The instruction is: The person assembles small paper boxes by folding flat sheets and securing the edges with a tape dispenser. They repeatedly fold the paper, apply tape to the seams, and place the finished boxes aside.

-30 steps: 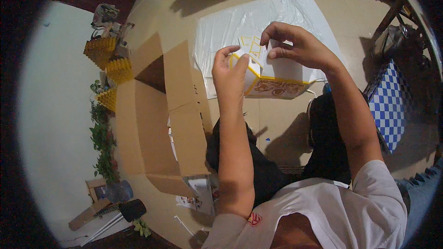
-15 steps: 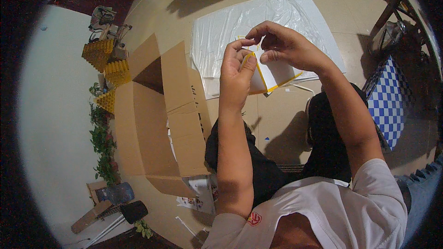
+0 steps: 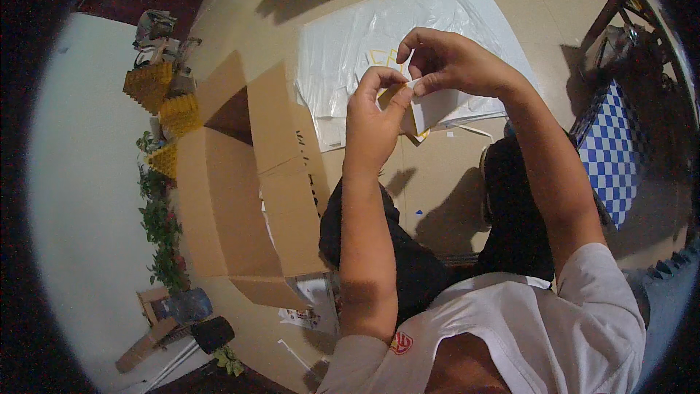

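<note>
A white folded piece of card or paper with yellow edging (image 3: 435, 108) is held up between my two hands. My left hand (image 3: 373, 122) pinches its upper left part between thumb and curled fingers. The thumb and fingers of my right hand (image 3: 456, 66) close on its top edge, close beside the left thumb. Below and beyond them lies a large white board (image 3: 496, 44) with wrinkled clear plastic film (image 3: 339, 51) over it. Yellow-outlined white pieces (image 3: 378, 57) rest on the film, partly hidden by my fingers.
An open cardboard box (image 3: 281, 197) stands on the floor to the left. Behind it are yellow ridged stacks (image 3: 149, 86) and leafy plants (image 3: 160, 219) along the wall. A blue-and-white checkered item (image 3: 612, 157) is at the right. A tiny blue scrap (image 3: 418, 212) lies on the floor.
The white piece has turned in my hands, and its long lower yellow edge no longer shows. My right fingers have come closer to the left thumb at its top.
</note>
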The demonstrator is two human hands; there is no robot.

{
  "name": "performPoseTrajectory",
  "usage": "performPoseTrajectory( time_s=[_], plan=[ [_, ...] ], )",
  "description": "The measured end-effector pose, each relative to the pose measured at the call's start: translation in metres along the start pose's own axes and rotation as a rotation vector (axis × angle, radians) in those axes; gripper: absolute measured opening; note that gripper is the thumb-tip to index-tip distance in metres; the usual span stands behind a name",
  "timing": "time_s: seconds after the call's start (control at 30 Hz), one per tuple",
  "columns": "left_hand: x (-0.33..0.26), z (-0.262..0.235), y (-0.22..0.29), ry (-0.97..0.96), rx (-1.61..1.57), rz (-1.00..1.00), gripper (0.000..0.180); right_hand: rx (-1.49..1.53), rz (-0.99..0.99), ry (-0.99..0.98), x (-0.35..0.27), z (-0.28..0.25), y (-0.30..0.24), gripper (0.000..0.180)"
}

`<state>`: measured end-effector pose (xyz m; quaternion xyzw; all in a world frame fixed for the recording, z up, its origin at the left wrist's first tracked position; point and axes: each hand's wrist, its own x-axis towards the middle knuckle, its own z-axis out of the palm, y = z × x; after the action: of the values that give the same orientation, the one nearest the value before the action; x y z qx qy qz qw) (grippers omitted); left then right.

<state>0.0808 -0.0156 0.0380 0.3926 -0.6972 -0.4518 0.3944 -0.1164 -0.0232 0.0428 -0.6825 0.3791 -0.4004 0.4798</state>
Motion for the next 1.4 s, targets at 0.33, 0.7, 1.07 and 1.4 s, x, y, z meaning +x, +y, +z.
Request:
performPoseTrajectory(
  time_s=[0.33,0.7,1.07,1.4],
  plan=[
    [0.000,0.012,-0.003,0.015,0.327,0.093,0.006,-0.302,0.019,-0.044,-0.004,0.003,0.004,0.036],
    [0.003,0.017,0.003,0.081,-0.241,-0.231,0.005,-0.480,-0.264,0.146,-0.006,-0.012,-0.006,0.029],
    [0.000,0.028,0.001,0.034,-0.045,-0.238,0.003,-0.633,-0.230,0.108,-0.002,-0.012,0.007,0.022],
    [0.009,0.014,-0.023,0.510,-0.799,-0.156,0.011,-0.398,-0.051,0.703,0.006,-0.013,0.021,0.071]
  ],
)
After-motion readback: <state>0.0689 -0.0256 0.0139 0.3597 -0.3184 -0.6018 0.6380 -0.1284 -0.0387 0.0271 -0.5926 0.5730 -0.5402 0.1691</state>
